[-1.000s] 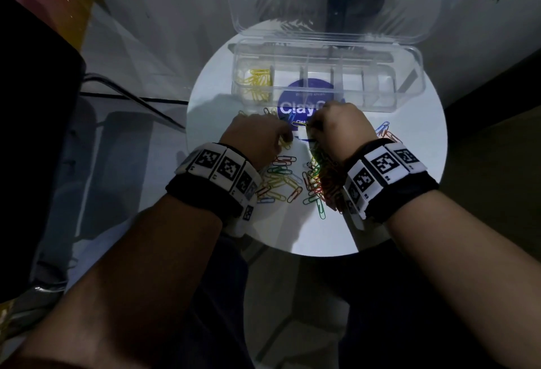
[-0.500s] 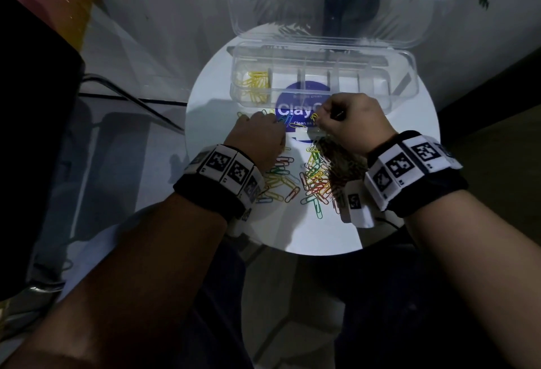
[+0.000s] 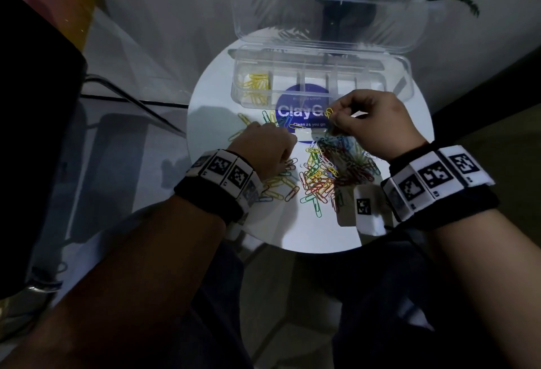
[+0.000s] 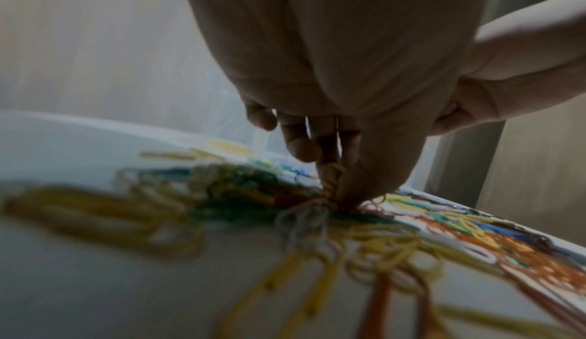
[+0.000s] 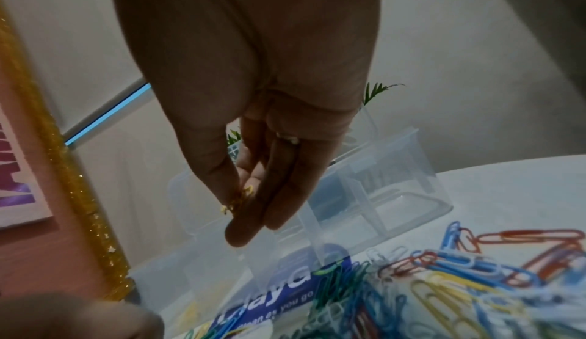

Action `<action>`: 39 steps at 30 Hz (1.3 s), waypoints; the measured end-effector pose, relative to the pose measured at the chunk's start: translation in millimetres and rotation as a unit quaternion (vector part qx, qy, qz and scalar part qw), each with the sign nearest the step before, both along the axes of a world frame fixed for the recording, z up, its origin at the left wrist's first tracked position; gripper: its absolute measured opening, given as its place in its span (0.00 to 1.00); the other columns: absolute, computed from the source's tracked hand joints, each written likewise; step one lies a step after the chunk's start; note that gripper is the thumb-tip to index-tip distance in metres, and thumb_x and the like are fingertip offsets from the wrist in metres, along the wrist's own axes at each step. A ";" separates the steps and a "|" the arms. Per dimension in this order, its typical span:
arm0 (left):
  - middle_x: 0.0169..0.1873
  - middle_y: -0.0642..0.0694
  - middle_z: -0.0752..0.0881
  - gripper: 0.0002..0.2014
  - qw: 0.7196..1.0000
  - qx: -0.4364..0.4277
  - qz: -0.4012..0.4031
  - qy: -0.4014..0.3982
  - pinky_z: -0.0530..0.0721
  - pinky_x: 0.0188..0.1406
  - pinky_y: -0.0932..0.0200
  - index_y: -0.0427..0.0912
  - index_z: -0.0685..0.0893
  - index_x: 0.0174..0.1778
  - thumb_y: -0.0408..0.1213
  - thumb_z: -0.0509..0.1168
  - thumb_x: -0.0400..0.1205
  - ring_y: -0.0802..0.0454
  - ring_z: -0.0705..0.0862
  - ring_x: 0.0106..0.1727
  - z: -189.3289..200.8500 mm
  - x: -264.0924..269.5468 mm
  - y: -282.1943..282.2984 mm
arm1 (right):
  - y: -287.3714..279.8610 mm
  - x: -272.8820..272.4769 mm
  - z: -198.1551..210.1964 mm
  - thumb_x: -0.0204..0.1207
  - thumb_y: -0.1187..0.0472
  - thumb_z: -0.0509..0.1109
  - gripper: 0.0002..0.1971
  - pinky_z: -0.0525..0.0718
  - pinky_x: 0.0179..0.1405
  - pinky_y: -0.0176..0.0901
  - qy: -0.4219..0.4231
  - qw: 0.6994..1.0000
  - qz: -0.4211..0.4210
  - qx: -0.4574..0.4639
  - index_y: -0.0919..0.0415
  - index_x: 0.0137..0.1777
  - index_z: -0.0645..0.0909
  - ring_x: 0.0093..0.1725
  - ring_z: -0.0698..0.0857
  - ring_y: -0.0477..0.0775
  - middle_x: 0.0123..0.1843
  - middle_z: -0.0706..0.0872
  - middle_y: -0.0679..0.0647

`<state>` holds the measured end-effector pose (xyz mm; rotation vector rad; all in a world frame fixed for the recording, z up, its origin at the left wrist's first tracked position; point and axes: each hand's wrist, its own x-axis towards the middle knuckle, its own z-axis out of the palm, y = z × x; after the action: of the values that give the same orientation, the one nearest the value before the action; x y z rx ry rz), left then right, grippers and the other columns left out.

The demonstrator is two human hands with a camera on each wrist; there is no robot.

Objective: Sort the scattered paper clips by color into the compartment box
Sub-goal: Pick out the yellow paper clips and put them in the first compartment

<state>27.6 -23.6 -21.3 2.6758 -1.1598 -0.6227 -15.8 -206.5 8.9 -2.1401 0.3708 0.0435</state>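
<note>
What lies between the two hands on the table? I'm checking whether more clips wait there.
In the head view, the blue label and loose mixed paper clips lie between the left hand and right hand.

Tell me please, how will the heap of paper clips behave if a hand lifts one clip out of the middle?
Probably not cleanly. The paper clips lie crossed and overlapped, so a neighbour may hook on and trail along. Each is thin wire, likely light and stiff; the right hand holds a yellow clip with just a fingertip pinch. On the smooth white table loose ones would likely slide when nudged.
</note>
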 end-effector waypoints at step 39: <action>0.41 0.56 0.84 0.13 0.850 -0.373 0.371 0.015 0.69 0.35 0.83 0.48 0.87 0.53 0.31 0.64 0.77 0.67 0.76 0.27 28.3 41.8 26.1 | 62.5 34.6 -5.6 0.74 0.60 0.69 0.07 0.83 0.46 0.46 0.020 0.971 0.170 -0.166 0.62 0.38 0.85 0.41 0.86 0.56 0.40 0.89 0.59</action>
<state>69.4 2.5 7.0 2.1222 -0.1803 -0.0401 18.8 -144.1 3.4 -2.5183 0.0285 0.2351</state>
